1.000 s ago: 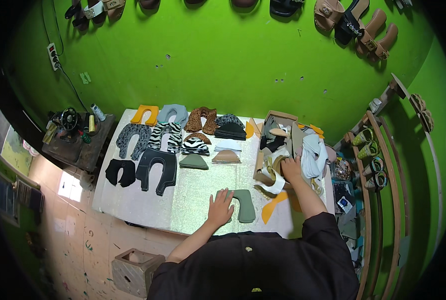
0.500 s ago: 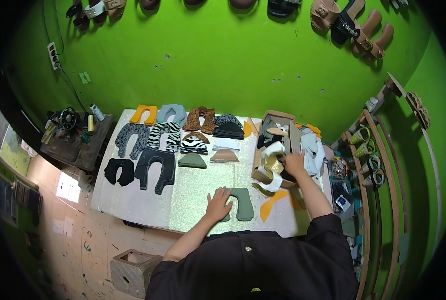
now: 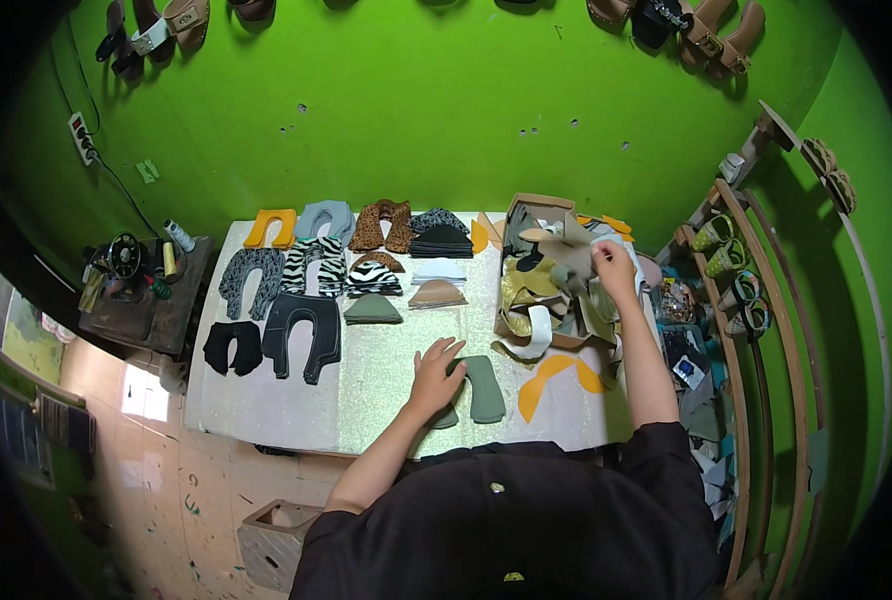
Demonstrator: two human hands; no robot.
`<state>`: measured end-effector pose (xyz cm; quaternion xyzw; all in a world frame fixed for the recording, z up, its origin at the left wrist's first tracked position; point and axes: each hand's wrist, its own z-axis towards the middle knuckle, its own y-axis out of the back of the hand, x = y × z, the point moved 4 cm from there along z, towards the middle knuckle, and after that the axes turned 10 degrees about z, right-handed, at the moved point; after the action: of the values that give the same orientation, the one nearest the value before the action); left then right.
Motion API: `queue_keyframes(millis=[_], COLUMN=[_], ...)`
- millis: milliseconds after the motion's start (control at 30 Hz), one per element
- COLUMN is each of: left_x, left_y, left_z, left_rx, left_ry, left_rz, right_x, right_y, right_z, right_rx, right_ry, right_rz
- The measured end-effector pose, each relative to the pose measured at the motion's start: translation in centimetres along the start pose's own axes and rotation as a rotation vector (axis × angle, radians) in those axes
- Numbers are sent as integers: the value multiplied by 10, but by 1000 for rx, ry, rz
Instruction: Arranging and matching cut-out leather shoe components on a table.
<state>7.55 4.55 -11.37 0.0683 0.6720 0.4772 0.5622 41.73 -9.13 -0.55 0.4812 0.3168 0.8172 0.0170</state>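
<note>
My left hand rests, fingers stretched out, on the left side of a stack of green U-shaped shoe-upper pieces at the table's near edge. Over the right side of an open cardboard box, my right hand pinches a greyish-beige material scrap, blurred by motion. Gold scraps and other loose pieces fill the box. A white curved strip hangs over its near side. Close by on the table lie orange-yellow curved cut pieces.
Stacks of cut pieces cover the table's left and middle: black U shapes, zebra-print ones, green half-rounds. A sewing machine stands at left. A wooden rack with sandals is at right, a stool below.
My right hand has risen from inside the box toward its far right, bringing up the greyish-beige scrap. The white strip has dropped lower. My left hand remains on the green stack; the view has shifted.
</note>
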Motion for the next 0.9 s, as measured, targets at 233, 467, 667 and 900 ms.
queue_keyframes(millis=[233,467,667,900], left_x=[-26,-47,-26,-67], left_y=[21,56,121,103], left_z=[11,20,25,6], left_rx=[-117,-253,-625,131], left_ry=[-121,-112,-10,-345], left_rz=[-120,-333,-424,-552], right_x=[72,181,202,211], right_y=[25,6,-30,-52], right_z=[-3,-64,-104,-131], right_rx=[-158,338,798,861], right_ry=[122,416,494,429], right_rz=[513,131,267,503])
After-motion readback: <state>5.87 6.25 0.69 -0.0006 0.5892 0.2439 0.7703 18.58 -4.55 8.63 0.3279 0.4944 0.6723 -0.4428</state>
